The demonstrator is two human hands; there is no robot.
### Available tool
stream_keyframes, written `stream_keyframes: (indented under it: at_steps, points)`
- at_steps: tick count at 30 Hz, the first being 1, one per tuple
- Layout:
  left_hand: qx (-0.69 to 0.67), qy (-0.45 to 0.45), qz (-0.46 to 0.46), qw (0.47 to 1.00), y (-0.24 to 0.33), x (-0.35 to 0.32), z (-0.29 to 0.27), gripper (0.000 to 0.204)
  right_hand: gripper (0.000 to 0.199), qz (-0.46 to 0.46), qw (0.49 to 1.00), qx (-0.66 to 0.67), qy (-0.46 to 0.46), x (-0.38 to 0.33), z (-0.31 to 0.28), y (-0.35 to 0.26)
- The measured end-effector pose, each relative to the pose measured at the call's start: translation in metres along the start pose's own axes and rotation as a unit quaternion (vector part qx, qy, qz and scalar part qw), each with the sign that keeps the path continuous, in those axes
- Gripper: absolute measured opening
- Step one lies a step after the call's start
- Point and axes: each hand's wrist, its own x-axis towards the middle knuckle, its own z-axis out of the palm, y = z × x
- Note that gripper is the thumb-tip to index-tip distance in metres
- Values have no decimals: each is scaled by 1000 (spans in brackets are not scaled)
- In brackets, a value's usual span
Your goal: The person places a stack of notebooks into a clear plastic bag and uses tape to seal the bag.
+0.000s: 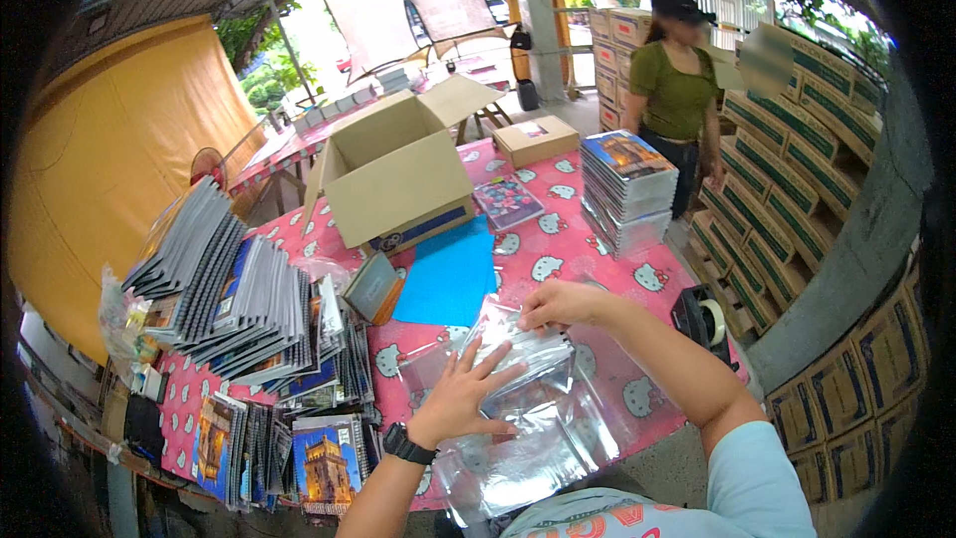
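Observation:
A pile of clear plastic bags (pixel 538 448) lies on the pink table in front of me, shiny and overlapping. My left hand (pixel 466 394) rests on it with the fingers spread flat; a dark watch circles that wrist. At the far end of the pile, my right hand (pixel 555 306) pinches the edge of a clear plastic bag between thumb and fingers. Just beyond the bags are blue sheets (pixel 448 274). Left of my left hand, spiral notebooks (pixel 264 309) stand and lean in crowded stacks, with a picture-covered notebook (pixel 327 460) at the near edge.
An open cardboard box (pixel 398 184) stands beyond the blue sheets, with a flat carton (pixel 538 139) beside it. Wrapped notebooks form a stack (pixel 627 194) at the far right. A tape dispenser (pixel 705 324) sits at the right edge. A person (pixel 675 90) stands near stacked cartons (pixel 787 169).

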Motion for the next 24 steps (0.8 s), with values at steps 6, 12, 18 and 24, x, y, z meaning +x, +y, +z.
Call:
stream_keyframes:
  at_steps: [6, 12, 18, 24]
  points:
    - [5, -5, -17, 1000, 1, 0, -2, 91, 47, 47, 897, -436, -61, 36, 24, -23]
    - [-53, 92, -56, 993, -11, -5, 19, 81, 56, 114, 806, -581, 19, -16, -21, -16]
    - [-75, 261, -116, 955, -2, -17, 41, 43, 24, -304, 907, -277, 92, -46, 10, 28]
    - [-559, 411, -130, 708, 11, 14, 7, 35, 39, -177, 940, 41, 288, -11, 1, 26]
